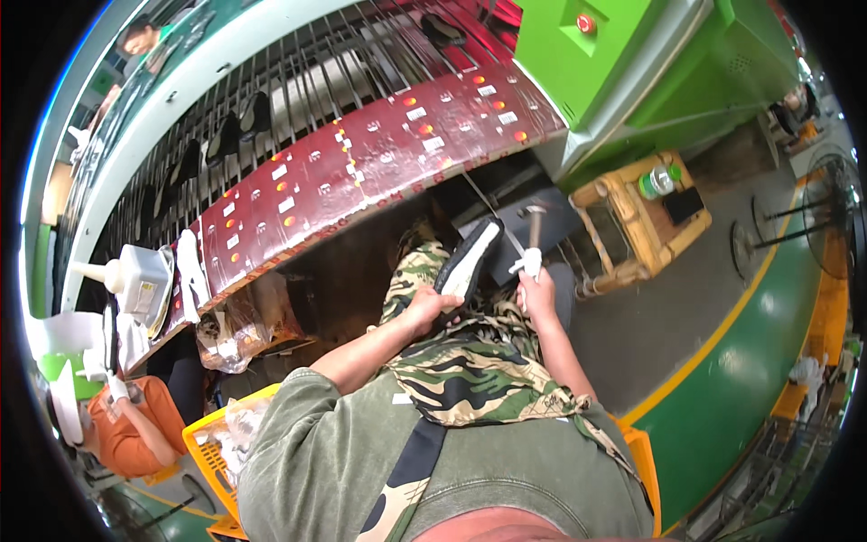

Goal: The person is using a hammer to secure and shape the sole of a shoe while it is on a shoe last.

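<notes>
The left hand [428,309] has its fingers clamped on the near end of a black shoe [468,264], which stretches away ahead of those fingers with a white face showing, whether sole or lining I cannot tell; the right hand [538,294] has its fingers wrapped round the pale lower part of a hammer [535,233], its head beyond them, to the right of the shoe's far end and apart from it; the step looks like hammering the shoe, so the left fingers would do well to pin the near end firmly and stay clear of the blow; the right fingers do best with a snug, relaxed hold, giving short, even taps with the head landing flat; the surface [379,149] lies beyond both sets of fingers, and the stool [607,257] to the right of the right fingers, leaving swinging room worth minding
</notes>
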`<act>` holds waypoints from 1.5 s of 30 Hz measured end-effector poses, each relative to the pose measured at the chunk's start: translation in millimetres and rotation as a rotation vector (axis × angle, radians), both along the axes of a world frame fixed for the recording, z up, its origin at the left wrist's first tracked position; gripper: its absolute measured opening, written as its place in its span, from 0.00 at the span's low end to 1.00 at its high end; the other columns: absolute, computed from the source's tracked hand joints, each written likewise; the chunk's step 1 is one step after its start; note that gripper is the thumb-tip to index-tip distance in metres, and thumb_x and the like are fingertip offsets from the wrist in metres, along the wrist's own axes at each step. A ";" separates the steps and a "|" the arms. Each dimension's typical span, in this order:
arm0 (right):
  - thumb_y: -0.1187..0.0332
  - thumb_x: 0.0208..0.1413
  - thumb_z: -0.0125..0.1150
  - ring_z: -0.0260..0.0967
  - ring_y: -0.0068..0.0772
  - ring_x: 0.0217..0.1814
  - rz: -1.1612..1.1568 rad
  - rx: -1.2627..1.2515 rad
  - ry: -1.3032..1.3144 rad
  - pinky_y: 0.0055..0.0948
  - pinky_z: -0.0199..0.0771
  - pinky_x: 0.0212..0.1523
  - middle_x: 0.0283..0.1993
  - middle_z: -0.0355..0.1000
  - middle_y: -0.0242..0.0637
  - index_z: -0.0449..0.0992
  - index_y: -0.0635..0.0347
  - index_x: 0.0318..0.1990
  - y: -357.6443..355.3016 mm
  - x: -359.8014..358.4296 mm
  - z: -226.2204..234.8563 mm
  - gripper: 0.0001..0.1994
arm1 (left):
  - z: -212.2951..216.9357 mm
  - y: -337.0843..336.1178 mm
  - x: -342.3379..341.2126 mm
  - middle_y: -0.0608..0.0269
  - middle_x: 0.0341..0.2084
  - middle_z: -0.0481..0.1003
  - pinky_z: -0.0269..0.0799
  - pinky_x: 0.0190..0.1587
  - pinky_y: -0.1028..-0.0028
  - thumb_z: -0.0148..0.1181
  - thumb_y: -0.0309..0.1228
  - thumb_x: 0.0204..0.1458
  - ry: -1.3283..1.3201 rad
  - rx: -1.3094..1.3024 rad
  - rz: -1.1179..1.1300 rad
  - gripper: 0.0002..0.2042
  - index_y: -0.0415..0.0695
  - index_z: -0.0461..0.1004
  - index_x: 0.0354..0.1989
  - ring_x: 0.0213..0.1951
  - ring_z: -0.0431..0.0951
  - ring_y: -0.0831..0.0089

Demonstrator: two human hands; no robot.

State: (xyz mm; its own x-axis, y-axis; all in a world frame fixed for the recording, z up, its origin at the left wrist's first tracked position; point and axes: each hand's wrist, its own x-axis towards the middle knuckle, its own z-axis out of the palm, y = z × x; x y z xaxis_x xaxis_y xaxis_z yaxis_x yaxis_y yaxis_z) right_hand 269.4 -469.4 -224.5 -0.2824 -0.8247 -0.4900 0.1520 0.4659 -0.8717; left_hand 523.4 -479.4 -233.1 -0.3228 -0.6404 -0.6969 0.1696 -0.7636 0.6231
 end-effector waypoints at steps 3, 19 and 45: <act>0.72 0.58 0.56 0.63 0.27 0.14 0.080 0.087 0.165 0.29 0.64 0.12 0.20 0.65 0.32 0.68 0.58 0.40 24.0 -27.0 -55.4 0.06 | 38.3 -6.8 7.2 0.55 0.25 0.78 0.74 0.20 0.69 0.67 0.25 0.48 -0.015 0.001 -0.139 0.11 0.33 0.76 0.38 0.22 0.80 0.65; 0.66 0.63 0.58 0.64 0.16 0.20 0.091 -0.537 0.084 0.17 0.66 0.21 0.26 0.68 0.29 0.70 0.62 0.44 -31.6 -14.5 178.9 0.09 | 124.5 -102.0 39.8 0.51 0.32 0.79 0.74 0.23 0.72 0.62 0.27 0.52 0.418 -0.295 0.263 0.14 0.34 0.73 0.45 0.25 0.79 0.65; 0.69 0.61 0.59 0.65 0.16 0.20 0.144 -0.299 0.183 0.23 0.65 0.20 0.24 0.69 0.28 0.69 0.63 0.38 23.5 -0.3 101.8 0.08 | -8.9 -22.4 -13.8 0.58 0.24 0.78 0.71 0.18 0.72 0.65 0.25 0.49 0.041 -0.029 -0.010 0.10 0.35 0.74 0.37 0.18 0.77 0.68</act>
State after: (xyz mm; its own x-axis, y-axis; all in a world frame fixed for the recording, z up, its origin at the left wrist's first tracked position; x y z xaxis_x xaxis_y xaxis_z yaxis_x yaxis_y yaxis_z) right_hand 269.1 -445.9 -122.7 -0.2141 -0.9613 -0.1736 -0.0674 0.1918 -0.9791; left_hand 509.6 -501.8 -242.0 -0.3568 -0.6570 -0.6641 0.1882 -0.7468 0.6378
